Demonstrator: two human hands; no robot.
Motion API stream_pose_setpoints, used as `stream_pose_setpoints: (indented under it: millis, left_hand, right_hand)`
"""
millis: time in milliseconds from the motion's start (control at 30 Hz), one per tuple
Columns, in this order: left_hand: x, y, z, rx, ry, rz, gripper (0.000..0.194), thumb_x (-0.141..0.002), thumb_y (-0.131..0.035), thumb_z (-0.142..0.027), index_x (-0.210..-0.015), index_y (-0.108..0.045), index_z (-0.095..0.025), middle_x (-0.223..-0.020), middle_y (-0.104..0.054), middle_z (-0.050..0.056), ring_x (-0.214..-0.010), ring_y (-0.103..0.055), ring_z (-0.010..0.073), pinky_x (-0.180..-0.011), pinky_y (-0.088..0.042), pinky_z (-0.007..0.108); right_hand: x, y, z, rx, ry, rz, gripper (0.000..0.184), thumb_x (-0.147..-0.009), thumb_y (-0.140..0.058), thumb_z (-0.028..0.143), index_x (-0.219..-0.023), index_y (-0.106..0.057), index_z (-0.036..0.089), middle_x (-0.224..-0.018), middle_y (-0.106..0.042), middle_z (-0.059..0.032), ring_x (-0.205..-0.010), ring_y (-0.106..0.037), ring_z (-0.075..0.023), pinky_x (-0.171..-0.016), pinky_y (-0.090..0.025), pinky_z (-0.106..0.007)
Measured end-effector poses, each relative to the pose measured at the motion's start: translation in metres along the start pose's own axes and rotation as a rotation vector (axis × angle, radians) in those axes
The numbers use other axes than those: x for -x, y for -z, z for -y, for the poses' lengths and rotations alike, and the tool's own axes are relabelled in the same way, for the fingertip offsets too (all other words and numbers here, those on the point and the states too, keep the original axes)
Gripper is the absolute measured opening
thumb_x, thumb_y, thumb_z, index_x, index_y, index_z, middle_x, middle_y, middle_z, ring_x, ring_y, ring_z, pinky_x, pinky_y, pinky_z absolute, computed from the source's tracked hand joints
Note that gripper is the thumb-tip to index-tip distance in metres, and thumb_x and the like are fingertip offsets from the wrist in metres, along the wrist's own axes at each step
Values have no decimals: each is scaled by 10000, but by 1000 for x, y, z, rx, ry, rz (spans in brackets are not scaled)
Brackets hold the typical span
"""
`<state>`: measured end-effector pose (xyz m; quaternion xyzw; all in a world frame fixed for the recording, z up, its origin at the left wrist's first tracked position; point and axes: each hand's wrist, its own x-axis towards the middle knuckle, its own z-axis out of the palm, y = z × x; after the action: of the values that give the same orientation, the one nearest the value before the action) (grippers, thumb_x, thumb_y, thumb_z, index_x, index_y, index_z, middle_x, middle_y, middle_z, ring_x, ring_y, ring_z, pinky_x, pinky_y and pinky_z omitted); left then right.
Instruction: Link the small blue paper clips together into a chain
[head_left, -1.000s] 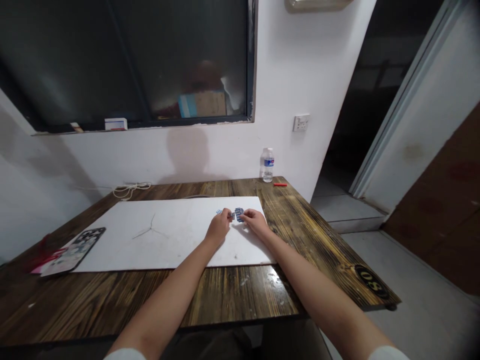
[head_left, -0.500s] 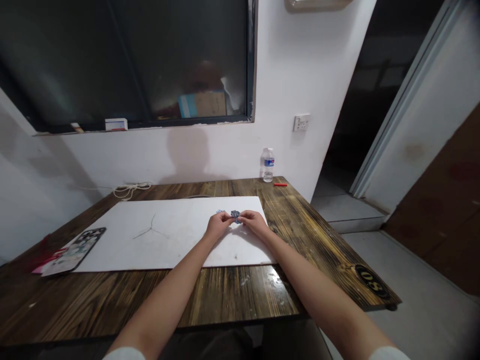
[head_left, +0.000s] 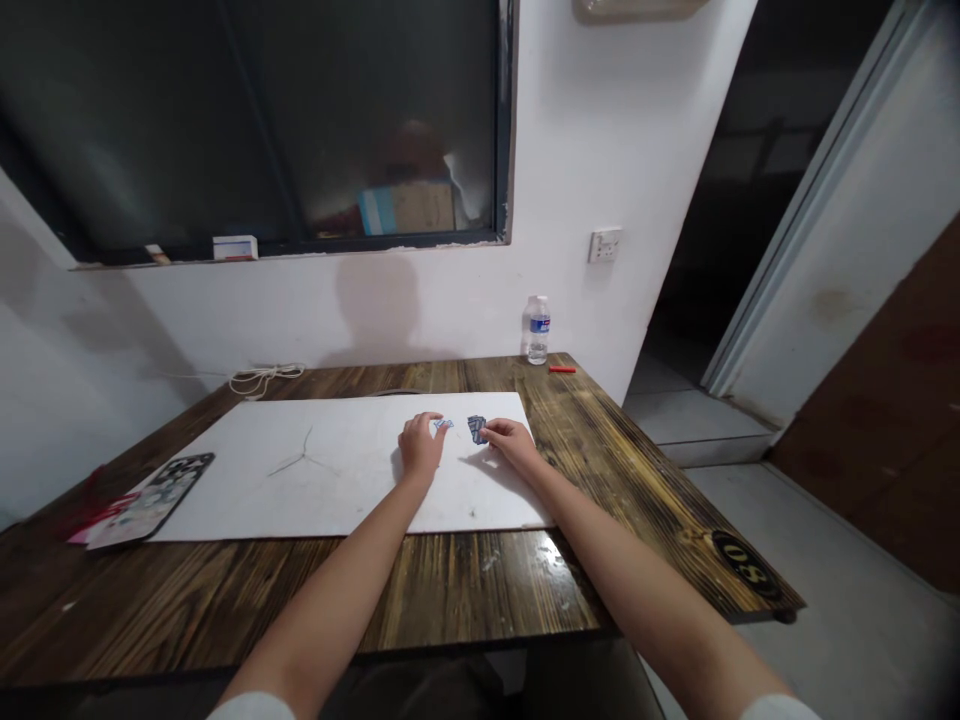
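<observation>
**Q:** Position of the left hand (head_left: 420, 447)?

**A:** Resting on the white board (head_left: 330, 495), right of its centre. The fingers (head_left: 430, 426) are slightly spread and hold nothing. The tips lie just beside the small blue piece (head_left: 443, 425).

**Q:** And the right hand (head_left: 510, 446)?

**A:** Also on the board, near its far right corner. The fingers (head_left: 487, 431) are loosely curled and reach the darker blue piece (head_left: 476, 429). Contact appears likely, but whether they have hold of it cannot be determined from this view.

**Q:** Location of the two pieces?

**A:** Both lie on the board near its far edge, a short gap between them, the darker one on the right. Their material is too small to determine.

**Q:** Other items recorded?

**A:** The board lies on a wooden bench (head_left: 450, 600). Beyond its far edge are a plastic bottle (head_left: 536, 332), a red stick (head_left: 561, 369) and, further left, a coiled cord (head_left: 266, 381). A phone case (head_left: 154, 497) lies just beside its left end.
</observation>
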<state>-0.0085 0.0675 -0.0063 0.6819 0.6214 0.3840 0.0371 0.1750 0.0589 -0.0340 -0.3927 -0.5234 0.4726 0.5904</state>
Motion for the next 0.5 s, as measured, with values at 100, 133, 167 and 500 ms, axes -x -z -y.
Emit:
stream_pose_setpoints:
  millis: [100,133,167,500]
  left_hand:
    - [-2,0,7,-187,54,30,346,-830,-565,-212,-1175,-571,-226,-1334,-552,91,-1260,-445,250,-994,-369,409]
    - [-3,-2,8,-214,49,72,381,-838,-554,-222,-1219,-546,-225,-1390,-502,94,-1307,-402,249,-1016,-355,420]
    - [-3,-3,10,-234,36,116,403,-853,-537,-243,-1255,-523,-225,-1433,-456,96,-1346,-357,248,-1039,-335,435]
    - [1,-12,12,-335,-136,353,397,-922,-415,-359,-1300,-511,-284,-1461,-427,80,-1393,-283,275,-1083,-198,580]
  right_hand:
    - [-1,0,-1,-2,-14,-12,310,-551,-766,446,-639,-654,171,-566,-602,4,-467,-477,-102,-481,-382,-249]
    - [-1,0,0,0,-16,-10,310,-548,-768,445,-637,-656,170,-565,-603,3,-468,-480,-103,-479,-383,-248]
    - [0,0,0,2,-17,-9,312,-545,-770,447,-635,-657,170,-566,-607,0,-469,-481,-103,-478,-386,-249]
    - [1,-1,1,29,-2,9,305,-571,-765,453,-633,-662,172,-563,-608,-4,-468,-482,-105,-468,-400,-255]
